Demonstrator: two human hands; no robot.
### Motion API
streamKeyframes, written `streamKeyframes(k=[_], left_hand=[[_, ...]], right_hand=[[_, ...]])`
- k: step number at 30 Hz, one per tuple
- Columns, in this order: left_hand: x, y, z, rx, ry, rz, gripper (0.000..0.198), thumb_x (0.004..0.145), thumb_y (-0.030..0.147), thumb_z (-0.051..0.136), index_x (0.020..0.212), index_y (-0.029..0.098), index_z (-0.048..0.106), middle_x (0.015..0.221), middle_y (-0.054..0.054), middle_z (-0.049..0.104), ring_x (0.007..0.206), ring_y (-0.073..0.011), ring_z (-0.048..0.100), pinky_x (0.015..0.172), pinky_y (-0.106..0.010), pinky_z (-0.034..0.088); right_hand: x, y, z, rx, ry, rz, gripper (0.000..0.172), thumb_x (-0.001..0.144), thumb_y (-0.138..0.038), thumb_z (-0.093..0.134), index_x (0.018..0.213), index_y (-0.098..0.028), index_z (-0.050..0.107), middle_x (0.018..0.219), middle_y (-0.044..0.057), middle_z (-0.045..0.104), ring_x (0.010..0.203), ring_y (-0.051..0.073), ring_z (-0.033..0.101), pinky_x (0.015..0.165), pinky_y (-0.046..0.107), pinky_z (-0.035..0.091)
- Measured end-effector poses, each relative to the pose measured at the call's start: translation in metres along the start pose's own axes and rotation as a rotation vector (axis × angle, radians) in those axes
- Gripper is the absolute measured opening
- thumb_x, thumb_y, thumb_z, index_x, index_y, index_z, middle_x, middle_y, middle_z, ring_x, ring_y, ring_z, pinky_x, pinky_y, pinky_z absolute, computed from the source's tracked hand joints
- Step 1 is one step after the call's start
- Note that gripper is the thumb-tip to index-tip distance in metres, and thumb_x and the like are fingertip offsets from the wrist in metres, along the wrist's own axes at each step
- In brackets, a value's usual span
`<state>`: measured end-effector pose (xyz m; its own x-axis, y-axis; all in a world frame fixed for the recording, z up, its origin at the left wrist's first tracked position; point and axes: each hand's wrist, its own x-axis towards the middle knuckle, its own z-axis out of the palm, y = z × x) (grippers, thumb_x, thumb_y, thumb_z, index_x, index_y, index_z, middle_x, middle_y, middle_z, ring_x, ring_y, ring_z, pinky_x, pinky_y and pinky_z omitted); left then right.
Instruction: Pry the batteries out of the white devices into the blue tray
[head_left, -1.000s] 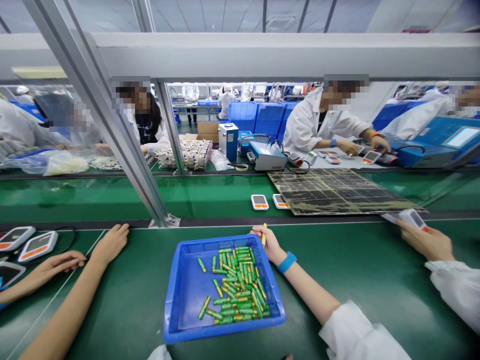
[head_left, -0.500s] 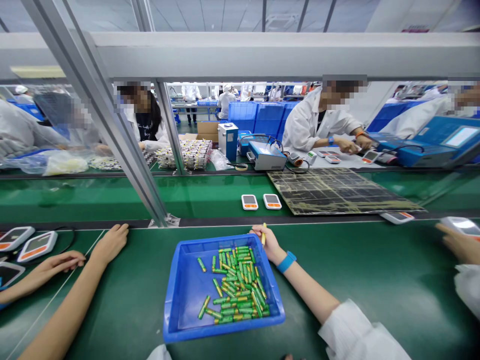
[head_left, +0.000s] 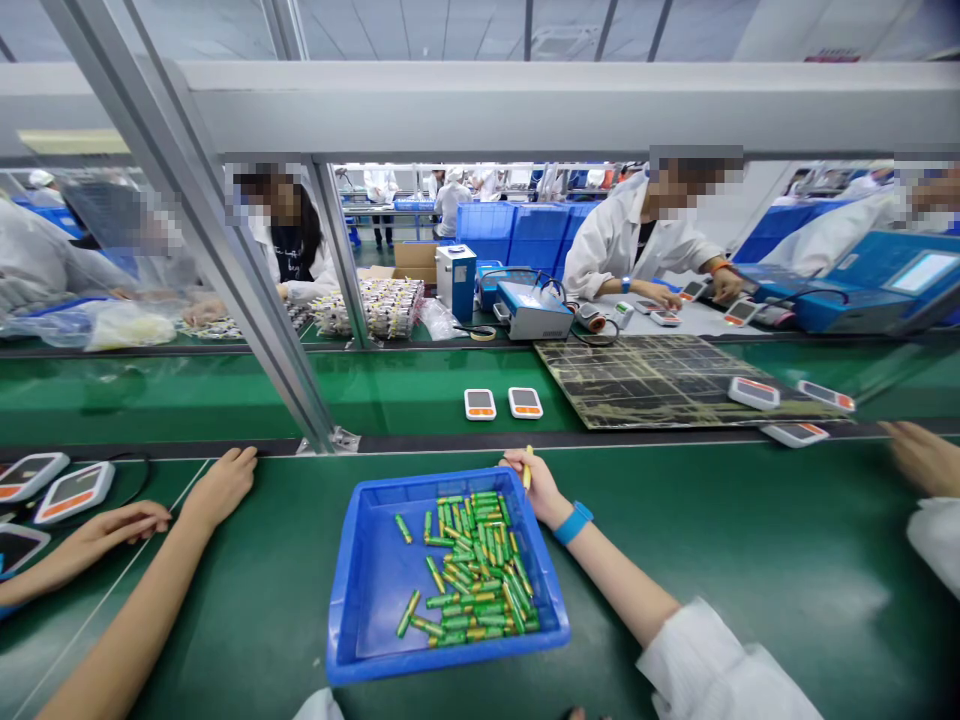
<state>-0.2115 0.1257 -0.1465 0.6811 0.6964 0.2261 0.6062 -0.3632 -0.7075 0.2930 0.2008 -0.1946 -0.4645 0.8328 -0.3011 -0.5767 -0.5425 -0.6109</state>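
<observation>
My left hand (head_left: 223, 488) rests on the green work surface near its dark far edge, fingers loosely bent with nothing visible in them. My right hand (head_left: 536, 488) grips a slim yellow pen-like tool (head_left: 528, 470) upright at the far right corner of a blue tray (head_left: 339, 590). Several green and gold batteries (head_left: 480, 560) lie in that tray, mostly toward its right side. Beyond the edge, two white and orange devices (head_left: 480, 404) (head_left: 525, 403) lie side by side on the green belt (head_left: 405, 385).
Another person's hand (head_left: 127, 522) is beside my left forearm, near more devices (head_left: 75, 492). A co-worker's hand (head_left: 926, 458) reaches in at right. A dark patterned panel (head_left: 667, 380) lies on the belt, with devices (head_left: 754, 393) (head_left: 825, 395) over it. A metal post (head_left: 202, 230) slants at left.
The two devices on the belt have shifted left. Two more now show over the panel, and the co-worker's hand at right no longer holds a device. My hands look unmoved.
</observation>
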Motion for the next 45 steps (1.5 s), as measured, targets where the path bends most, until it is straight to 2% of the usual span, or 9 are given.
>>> streamKeyframes(k=[7, 21, 26, 32, 34, 37, 40, 42, 45], left_hand=[[-0.004, 0.001, 0.007, 0.024, -0.027, 0.003, 0.048, 0.075, 0.035, 0.027, 0.041, 0.018, 0.057, 0.068, -0.013, 0.071, 0.141, -0.0187, 0.024, 0.101, -0.046, 0.012], [-0.014, 0.0, 0.022, 0.122, -0.093, -0.026, 0.048, 0.078, 0.034, 0.03, 0.045, 0.016, 0.06, 0.07, -0.014, 0.071, 0.141, -0.0212, 0.027, 0.101, -0.048, 0.014], [-0.019, 0.0, 0.028, 0.166, -0.12, -0.043, 0.042, 0.075, 0.036, 0.037, 0.05, 0.015, 0.064, 0.071, -0.012, 0.072, 0.136, -0.024, 0.035, 0.101, -0.049, 0.024], [-0.022, 0.003, 0.031, 0.192, -0.149, -0.079, 0.038, 0.073, 0.025, 0.036, 0.048, 0.03, 0.065, 0.071, -0.002, 0.074, 0.115, -0.0176, 0.057, 0.082, -0.043, 0.042], [-0.02, 0.003, 0.03, 0.179, -0.147, -0.053, 0.038, 0.073, 0.027, 0.035, 0.05, 0.026, 0.066, 0.071, -0.004, 0.074, 0.12, -0.0187, 0.054, 0.088, -0.043, 0.041], [-0.017, 0.001, 0.025, 0.143, -0.13, 0.016, 0.042, 0.075, 0.032, 0.033, 0.054, 0.017, 0.066, 0.078, -0.008, 0.074, 0.135, -0.021, 0.039, 0.103, -0.045, 0.03], [-0.016, 0.0, 0.024, 0.12, -0.138, 0.055, 0.044, 0.076, 0.032, 0.031, 0.056, 0.016, 0.066, 0.086, -0.007, 0.074, 0.139, -0.02, 0.03, 0.109, -0.043, 0.022], [-0.018, 0.0, 0.026, 0.119, -0.172, 0.034, 0.043, 0.076, 0.03, 0.032, 0.056, 0.019, 0.067, 0.082, -0.004, 0.075, 0.135, -0.0192, 0.036, 0.107, -0.042, 0.028], [-0.021, 0.002, 0.03, 0.137, -0.238, -0.039, 0.04, 0.075, 0.026, 0.035, 0.054, 0.024, 0.068, 0.074, -0.003, 0.074, 0.118, -0.0198, 0.056, 0.091, -0.042, 0.043]], right_hand=[[0.0, 0.001, 0.0, -0.006, -0.008, -0.007, 0.042, 0.062, -0.025, 0.073, 0.047, -0.021, 0.034, 0.042, -0.006, 0.035, 0.039, 0.006, 0.029, 0.039, 0.024, 0.024], [0.0, 0.0, 0.001, -0.033, -0.011, -0.016, 0.045, 0.062, -0.027, 0.073, 0.049, -0.021, 0.031, 0.044, -0.007, 0.034, 0.04, 0.006, 0.029, 0.041, 0.024, 0.026], [0.0, 0.0, 0.002, -0.032, -0.006, -0.018, 0.044, 0.062, -0.027, 0.074, 0.048, -0.021, 0.032, 0.043, -0.006, 0.035, 0.041, 0.007, 0.03, 0.041, 0.024, 0.026], [-0.001, 0.0, 0.003, -0.038, -0.008, -0.024, 0.043, 0.062, -0.027, 0.073, 0.048, -0.021, 0.033, 0.043, -0.006, 0.036, 0.04, 0.006, 0.031, 0.041, 0.024, 0.026], [-0.001, 0.0, 0.003, -0.041, -0.008, -0.022, 0.043, 0.062, -0.028, 0.074, 0.048, -0.021, 0.033, 0.043, -0.007, 0.035, 0.04, 0.006, 0.03, 0.04, 0.024, 0.025], [-0.001, 0.0, 0.003, -0.041, -0.004, -0.018, 0.044, 0.061, -0.028, 0.074, 0.048, -0.021, 0.033, 0.043, -0.006, 0.035, 0.039, 0.006, 0.03, 0.039, 0.024, 0.024], [0.0, 0.0, 0.003, -0.035, 0.006, -0.021, 0.044, 0.06, -0.028, 0.074, 0.047, -0.021, 0.033, 0.043, -0.006, 0.036, 0.04, 0.006, 0.03, 0.04, 0.024, 0.025], [0.0, 0.001, 0.003, -0.03, 0.013, -0.023, 0.043, 0.06, -0.028, 0.074, 0.047, -0.021, 0.033, 0.043, -0.006, 0.036, 0.04, 0.006, 0.031, 0.041, 0.024, 0.026], [0.0, 0.001, 0.003, -0.028, 0.017, -0.023, 0.043, 0.06, -0.027, 0.074, 0.047, -0.021, 0.034, 0.043, -0.006, 0.037, 0.041, 0.006, 0.032, 0.041, 0.024, 0.027]])
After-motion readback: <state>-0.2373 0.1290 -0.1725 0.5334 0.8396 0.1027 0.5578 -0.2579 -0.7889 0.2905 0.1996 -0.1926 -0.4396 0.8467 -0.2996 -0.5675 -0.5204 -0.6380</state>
